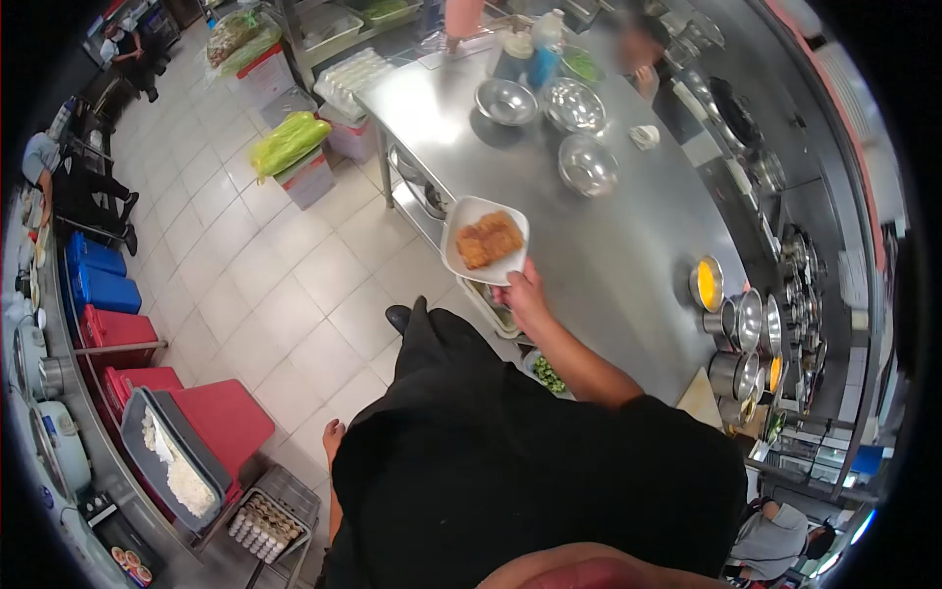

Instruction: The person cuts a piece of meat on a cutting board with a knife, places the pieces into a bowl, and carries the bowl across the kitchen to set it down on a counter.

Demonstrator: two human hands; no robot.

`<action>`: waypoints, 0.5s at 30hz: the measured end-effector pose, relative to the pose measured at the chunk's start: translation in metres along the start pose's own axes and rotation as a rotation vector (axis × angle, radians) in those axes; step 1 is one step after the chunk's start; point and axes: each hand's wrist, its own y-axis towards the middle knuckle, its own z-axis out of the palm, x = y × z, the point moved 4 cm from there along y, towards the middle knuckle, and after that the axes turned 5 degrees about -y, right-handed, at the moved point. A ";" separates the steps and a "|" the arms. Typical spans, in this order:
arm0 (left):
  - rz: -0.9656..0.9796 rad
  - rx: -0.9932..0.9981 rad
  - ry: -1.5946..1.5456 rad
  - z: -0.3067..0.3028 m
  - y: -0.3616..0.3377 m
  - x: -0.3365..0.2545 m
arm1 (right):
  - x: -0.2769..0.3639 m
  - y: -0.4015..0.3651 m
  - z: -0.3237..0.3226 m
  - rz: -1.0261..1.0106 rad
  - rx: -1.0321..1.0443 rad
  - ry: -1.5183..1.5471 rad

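Note:
My right hand [525, 296] grips the near rim of a white, square-cornered plate [455, 257], held out in front of my body by the edge of the steel table. Golden-brown fried pieces [490, 240] sit side by side on the plate. Down at my left side hangs my left hand [335, 435], away from the plate and over the floor. Nothing shows in it, and its fingers are too small and foreshortened to read.
Metal bowls [588, 165] and a blue-labelled bottle [546, 49] stand on the steel table [628, 265]. Steel pots [728, 373] line its right end. A leafy green bag [289, 144] rests on a box on the tiled floor. Left are a rice tub [169, 461] and seated people [83, 187].

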 end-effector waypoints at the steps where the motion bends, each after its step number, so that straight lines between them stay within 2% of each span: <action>1: -0.178 0.034 0.010 -0.017 0.002 0.002 | 0.005 0.018 0.027 -0.014 0.051 0.008; 3: -0.078 -0.070 0.005 -0.050 0.005 -0.015 | 0.018 0.054 0.085 -0.018 0.101 -0.095; 5: -0.197 -0.181 -0.275 -0.072 0.012 -0.040 | 0.030 0.087 0.147 -0.047 0.182 -0.147; 7: -0.275 -0.294 -0.472 -0.098 0.013 -0.022 | 0.045 0.112 0.205 -0.089 0.281 -0.160; 8: -0.272 -0.326 -0.449 -0.104 0.015 -0.019 | 0.054 0.123 0.229 -0.084 0.303 -0.140; 10: -0.462 -0.393 -0.483 -0.096 -0.007 -0.056 | 0.062 0.142 0.286 -0.061 0.366 -0.159; 15: -0.534 -0.378 -0.487 -0.070 0.015 -0.034 | 0.062 0.180 0.401 -0.021 0.466 -0.199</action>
